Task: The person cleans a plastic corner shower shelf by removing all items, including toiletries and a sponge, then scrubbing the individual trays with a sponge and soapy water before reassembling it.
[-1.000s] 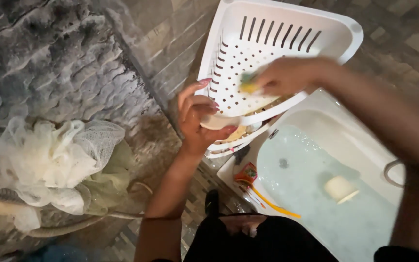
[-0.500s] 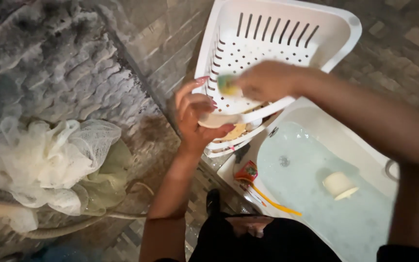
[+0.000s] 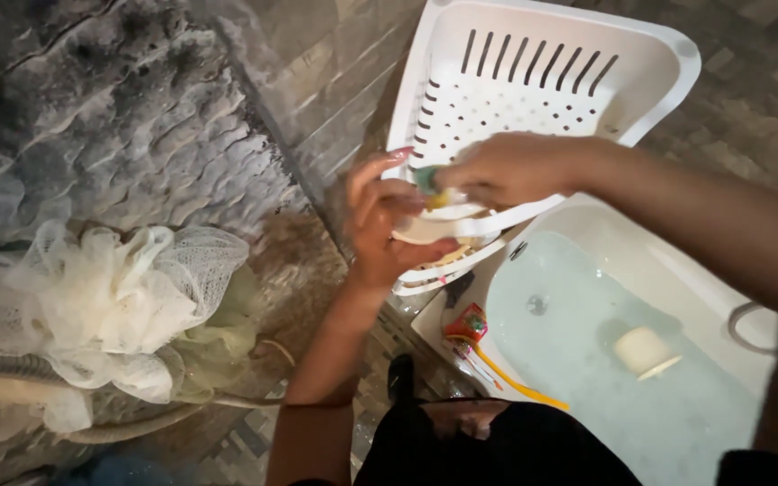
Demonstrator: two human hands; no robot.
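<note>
The right hand (image 3: 506,168) has slid left, pinching a green-yellow sponge (image 3: 431,184) against the small white dish (image 3: 425,232) gripped by the left hand (image 3: 384,225).

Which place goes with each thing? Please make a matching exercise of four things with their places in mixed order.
Things:
1. sponge
2. small cream dish
3. pale cup
4. mesh puff

Places:
A. in the soapy water of the white tub
B. in the right hand
C. on the stone floor, far left
D. in the left hand

Pairs: 1-B, 2-D, 3-A, 4-C
</note>
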